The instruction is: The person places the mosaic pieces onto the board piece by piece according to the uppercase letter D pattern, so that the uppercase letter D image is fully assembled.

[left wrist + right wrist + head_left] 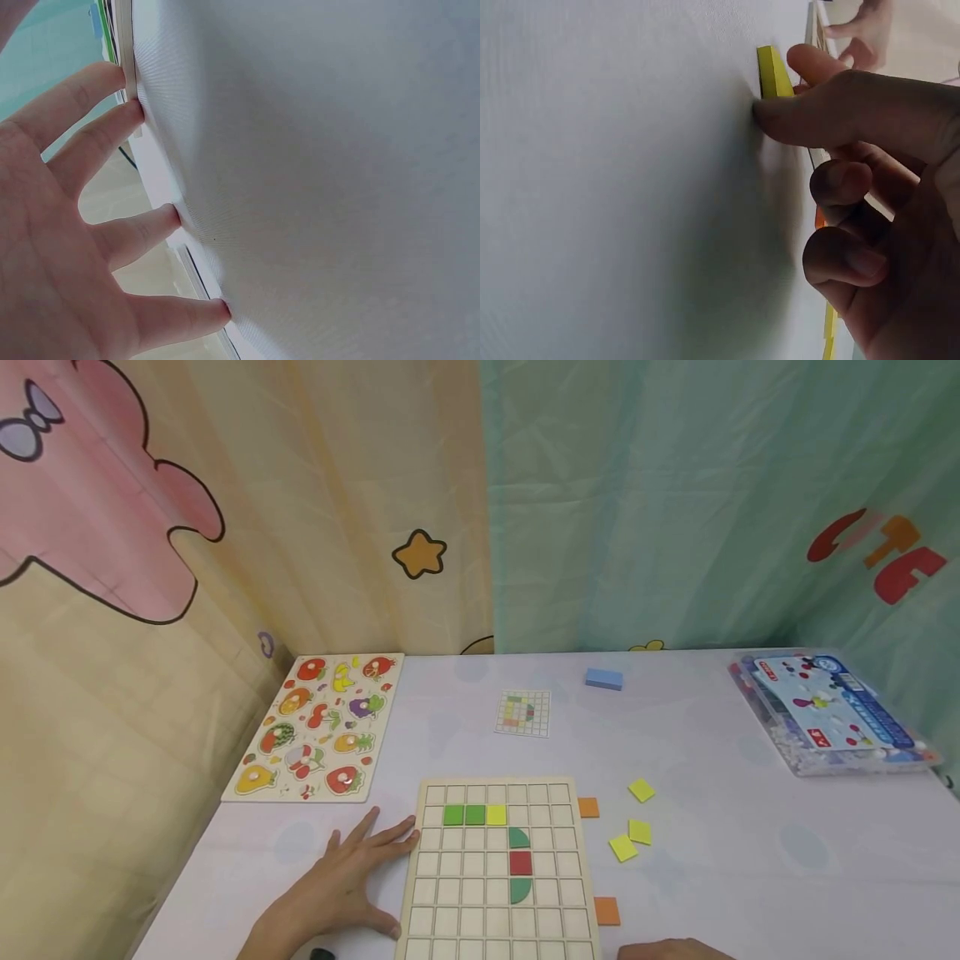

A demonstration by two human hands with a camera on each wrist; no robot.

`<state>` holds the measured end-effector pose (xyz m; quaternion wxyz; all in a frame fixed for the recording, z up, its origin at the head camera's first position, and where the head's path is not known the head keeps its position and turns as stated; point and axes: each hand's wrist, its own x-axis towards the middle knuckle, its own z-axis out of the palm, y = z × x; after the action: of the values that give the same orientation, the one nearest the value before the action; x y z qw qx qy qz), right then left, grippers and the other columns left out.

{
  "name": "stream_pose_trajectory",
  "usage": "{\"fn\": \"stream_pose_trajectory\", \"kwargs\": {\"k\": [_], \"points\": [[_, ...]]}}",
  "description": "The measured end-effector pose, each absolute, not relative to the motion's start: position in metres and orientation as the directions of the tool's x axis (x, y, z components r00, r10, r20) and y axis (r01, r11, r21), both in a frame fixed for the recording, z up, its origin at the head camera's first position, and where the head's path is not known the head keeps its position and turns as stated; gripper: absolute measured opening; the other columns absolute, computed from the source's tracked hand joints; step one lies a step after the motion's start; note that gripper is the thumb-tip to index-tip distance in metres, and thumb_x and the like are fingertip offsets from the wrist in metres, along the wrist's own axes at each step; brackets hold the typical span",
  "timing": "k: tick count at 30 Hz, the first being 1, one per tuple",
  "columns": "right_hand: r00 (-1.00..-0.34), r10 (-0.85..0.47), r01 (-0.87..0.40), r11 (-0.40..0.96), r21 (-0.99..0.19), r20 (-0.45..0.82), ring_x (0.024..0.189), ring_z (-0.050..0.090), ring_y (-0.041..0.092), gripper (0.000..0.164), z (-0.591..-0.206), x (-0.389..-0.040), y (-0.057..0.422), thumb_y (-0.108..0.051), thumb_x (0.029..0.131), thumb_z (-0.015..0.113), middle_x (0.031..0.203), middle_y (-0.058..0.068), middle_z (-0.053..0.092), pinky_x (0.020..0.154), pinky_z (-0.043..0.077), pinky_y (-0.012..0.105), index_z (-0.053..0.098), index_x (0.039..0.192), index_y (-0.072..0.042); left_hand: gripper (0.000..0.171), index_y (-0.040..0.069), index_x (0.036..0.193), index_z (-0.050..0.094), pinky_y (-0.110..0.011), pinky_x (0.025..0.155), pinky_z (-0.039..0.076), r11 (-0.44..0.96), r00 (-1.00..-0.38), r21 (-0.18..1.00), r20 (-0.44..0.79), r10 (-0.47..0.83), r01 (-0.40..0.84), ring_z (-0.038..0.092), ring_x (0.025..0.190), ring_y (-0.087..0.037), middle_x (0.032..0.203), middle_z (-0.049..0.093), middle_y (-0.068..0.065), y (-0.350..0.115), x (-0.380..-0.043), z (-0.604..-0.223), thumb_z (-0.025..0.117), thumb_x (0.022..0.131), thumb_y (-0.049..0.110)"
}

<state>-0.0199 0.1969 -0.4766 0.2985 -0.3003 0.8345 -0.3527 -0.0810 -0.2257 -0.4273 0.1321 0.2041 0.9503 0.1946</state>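
A wooden grid board (460,921) lies flat in front of me, with green, yellow and red square tiles and two green quarter-round pieces in its cells. My left hand (341,881) is spread beside the board's left edge, fingertips and thumb tip at that edge. In the left wrist view, two fingertips (135,112) meet the board's side and the others rest on the tabletop. My right hand (675,950) shows only partly at the bottom of the head view. In the right wrist view it pinches a yellow tile (774,73) between thumb and index finger, close over the tabletop.
Right of the board lie two orange tiles (607,911) and several yellow tiles (623,848). Behind it are a pattern card (522,713) and a blue block (603,679). A fruit puzzle board (313,727) lies back left, a plastic case (832,714) back right. Curtains hang behind.
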Motion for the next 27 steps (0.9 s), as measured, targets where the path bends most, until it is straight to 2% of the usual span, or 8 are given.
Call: {"fn": "stream_pose_trajectory", "kwargs": {"k": [2, 6, 10, 13, 18, 22, 25, 27], "points": [[-0.652, -0.704, -0.33, 0.598, -0.73, -0.282, 0.063, 0.049, -0.009, 0.016, -0.47, -0.023, 0.197, -0.048, 0.091, 0.064, 0.075, -0.027, 0.051, 0.053, 0.045, 0.018, 0.067, 0.089, -0.032, 0.109, 0.023, 0.144, 0.052, -0.084, 0.094, 0.012, 0.843, -0.883, 0.422, -0.173, 0.437, 0.335, 0.018, 0.145, -0.046, 0.155, 0.038, 0.007, -0.226, -0.081, -0.427, 0.085, 0.047, 0.06], [-0.702, -0.627, -0.288, 0.684, -0.67, -0.338, 0.067, 0.049, -0.007, 0.016, -0.459, -0.034, 0.2, -0.052, 0.086, 0.068, 0.081, -0.026, 0.051, 0.059, 0.046, 0.02, 0.067, 0.087, -0.036, 0.108, 0.023, 0.144, 0.053, -0.084, 0.094, 0.013, 0.843, -0.883, 0.42, -0.172, 0.436, 0.335, 0.018, 0.145, -0.046, 0.155, 0.038, 0.007, -0.226, -0.081, -0.427, 0.085, 0.048, 0.06], [-0.775, -0.43, -0.086, 0.798, -0.597, -0.463, 0.065, 0.048, 0.003, 0.025, -0.455, -0.04, 0.199, -0.045, 0.077, 0.079, 0.077, -0.015, 0.053, 0.059, 0.042, 0.025, 0.063, 0.088, -0.029, 0.108, 0.022, 0.144, 0.053, -0.084, 0.095, 0.013, 0.843, -0.884, 0.422, -0.17, 0.436, 0.334, 0.018, 0.145, -0.046, 0.155, 0.039, 0.007, -0.226, -0.081, -0.427, 0.086, 0.048, 0.059], [-0.798, -0.331, -0.014, 0.846, -0.533, -0.504, 0.062, 0.046, 0.009, 0.032, -0.453, -0.041, 0.196, -0.047, 0.074, 0.082, 0.073, -0.009, 0.052, 0.057, 0.039, 0.026, 0.062, 0.088, -0.027, 0.108, 0.022, 0.144, 0.053, -0.084, 0.095, 0.013, 0.843, -0.884, 0.422, -0.17, 0.436, 0.334, 0.018, 0.145, -0.047, 0.155, 0.039, 0.006, -0.225, -0.08, -0.427, 0.086, 0.048, 0.059], [-0.743, -0.503, -0.143, 0.765, -0.628, -0.442, 0.076, 0.049, 0.001, 0.034, -0.445, -0.042, 0.207, -0.06, 0.079, 0.072, 0.092, -0.019, 0.054, 0.067, 0.047, 0.022, 0.065, 0.102, -0.035, 0.108, 0.022, 0.143, 0.053, -0.084, 0.095, 0.012, 0.843, -0.884, 0.424, -0.171, 0.434, 0.331, 0.018, 0.145, -0.046, 0.155, 0.039, 0.007, -0.225, -0.081, -0.427, 0.086, 0.048, 0.059], [-0.633, -0.714, -0.301, 0.583, -0.755, -0.299, 0.089, 0.053, -0.004, 0.021, -0.443, -0.046, 0.214, -0.052, 0.089, 0.065, 0.111, -0.026, 0.055, 0.075, 0.051, 0.02, 0.069, 0.105, -0.039, 0.108, 0.022, 0.143, 0.053, -0.084, 0.095, 0.012, 0.841, -0.884, 0.428, -0.171, 0.435, 0.331, 0.017, 0.145, -0.046, 0.155, 0.038, 0.007, -0.225, -0.081, -0.427, 0.086, 0.048, 0.059], [-0.586, -0.785, -0.411, 0.5, -0.762, -0.199, 0.09, 0.054, -0.007, 0.016, -0.446, -0.046, 0.215, -0.045, 0.092, 0.064, 0.11, -0.026, 0.056, 0.071, 0.051, 0.019, 0.071, 0.103, -0.036, 0.108, 0.022, 0.144, 0.053, -0.084, 0.096, 0.011, 0.839, -0.884, 0.434, -0.171, 0.435, 0.329, 0.017, 0.145, -0.046, 0.155, 0.038, 0.007, -0.225, -0.082, -0.428, 0.086, 0.048, 0.058], [-0.588, -0.785, -0.416, 0.502, -0.758, -0.197, 0.086, 0.053, -0.008, 0.014, -0.447, -0.046, 0.215, -0.045, 0.091, 0.065, 0.106, -0.028, 0.055, 0.069, 0.05, 0.019, 0.072, 0.1, -0.036, 0.108, 0.022, 0.144, 0.053, -0.084, 0.096, 0.011, 0.838, -0.884, 0.438, -0.172, 0.435, 0.327, 0.016, 0.145, -0.046, 0.155, 0.038, 0.007, -0.225, -0.081, -0.428, 0.086, 0.048, 0.058]]}}
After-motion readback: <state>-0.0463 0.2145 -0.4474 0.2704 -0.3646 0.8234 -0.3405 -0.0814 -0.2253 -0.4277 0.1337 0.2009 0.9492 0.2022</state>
